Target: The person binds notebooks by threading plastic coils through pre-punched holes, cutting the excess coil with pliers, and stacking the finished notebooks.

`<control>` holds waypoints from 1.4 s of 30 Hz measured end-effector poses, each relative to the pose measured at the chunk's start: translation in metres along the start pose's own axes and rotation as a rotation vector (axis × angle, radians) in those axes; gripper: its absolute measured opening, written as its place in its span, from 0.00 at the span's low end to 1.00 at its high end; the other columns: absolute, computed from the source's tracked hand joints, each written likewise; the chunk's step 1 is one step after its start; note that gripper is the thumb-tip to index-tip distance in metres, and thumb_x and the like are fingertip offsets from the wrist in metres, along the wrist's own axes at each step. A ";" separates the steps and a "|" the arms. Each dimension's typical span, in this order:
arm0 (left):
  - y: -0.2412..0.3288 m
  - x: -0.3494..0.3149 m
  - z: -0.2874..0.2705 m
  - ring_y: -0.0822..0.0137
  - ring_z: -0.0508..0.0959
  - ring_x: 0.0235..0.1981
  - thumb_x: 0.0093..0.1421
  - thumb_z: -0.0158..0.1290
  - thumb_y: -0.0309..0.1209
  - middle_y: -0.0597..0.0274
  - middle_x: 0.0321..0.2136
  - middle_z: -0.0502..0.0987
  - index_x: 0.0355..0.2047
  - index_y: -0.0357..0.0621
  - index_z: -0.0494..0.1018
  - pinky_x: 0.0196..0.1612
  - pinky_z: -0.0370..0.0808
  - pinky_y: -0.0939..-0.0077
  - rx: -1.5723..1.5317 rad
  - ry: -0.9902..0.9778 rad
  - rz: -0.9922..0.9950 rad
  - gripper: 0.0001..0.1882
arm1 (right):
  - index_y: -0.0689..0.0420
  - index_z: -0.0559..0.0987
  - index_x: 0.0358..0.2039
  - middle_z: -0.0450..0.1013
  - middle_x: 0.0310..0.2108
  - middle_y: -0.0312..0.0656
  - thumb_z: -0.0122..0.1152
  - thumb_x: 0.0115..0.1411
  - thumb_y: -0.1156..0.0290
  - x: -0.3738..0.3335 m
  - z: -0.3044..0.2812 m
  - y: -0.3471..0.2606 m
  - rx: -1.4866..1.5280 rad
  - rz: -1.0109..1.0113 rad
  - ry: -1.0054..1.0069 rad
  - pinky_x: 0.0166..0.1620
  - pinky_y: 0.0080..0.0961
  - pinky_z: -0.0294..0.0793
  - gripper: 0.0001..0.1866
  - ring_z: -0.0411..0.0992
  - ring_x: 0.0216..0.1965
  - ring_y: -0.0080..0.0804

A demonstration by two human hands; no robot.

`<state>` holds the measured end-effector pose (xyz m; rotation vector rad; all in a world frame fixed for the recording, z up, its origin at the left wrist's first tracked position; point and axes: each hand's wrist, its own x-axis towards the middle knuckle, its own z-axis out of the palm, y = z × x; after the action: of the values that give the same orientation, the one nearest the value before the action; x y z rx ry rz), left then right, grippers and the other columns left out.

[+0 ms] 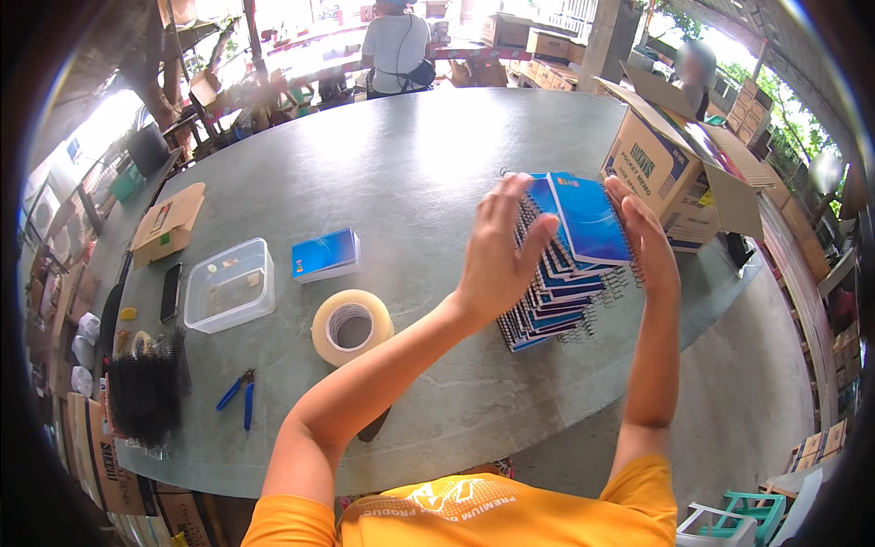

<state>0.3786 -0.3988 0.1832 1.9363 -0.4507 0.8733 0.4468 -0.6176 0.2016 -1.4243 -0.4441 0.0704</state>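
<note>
A tall stack of blue spiral notebooks (592, 219) stands toward the right of the table, its layers alternating so wire coils stick out on both sides. My left hand (499, 246) lies along the stack's left side, fingers stretched out and thumb apart near the top cover. On the opposite side my right hand (652, 242) rests with fingers extended against the right edge. The stack sits between my two palms; parts of my fingers are hidden by it. A smaller pile of blue notepads (325, 254) lies apart, left of centre.
A roll of clear tape (354, 328), a clear plastic box (231, 287), blue-handled pliers (239, 397), a phone (170, 293), black wire coils (146, 387) and a cardboard piece (169, 221) lie on the left. An open carton (661, 169) stands behind my right hand. Another person (397, 50) is across the table.
</note>
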 end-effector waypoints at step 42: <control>-0.155 -0.116 -0.208 0.61 0.79 0.33 0.45 0.48 0.15 0.52 0.30 0.79 0.34 0.40 0.76 0.36 0.76 0.68 0.479 0.166 -0.204 0.15 | 0.64 0.75 0.46 0.74 0.45 0.42 0.53 0.63 0.73 -0.002 0.254 0.146 -0.032 -0.073 -0.104 0.50 0.18 0.68 0.13 0.71 0.47 0.26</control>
<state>0.3150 -0.1462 0.0693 2.2658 0.0657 1.0647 0.3900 -0.3568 0.0805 -1.4384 -0.5853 0.0788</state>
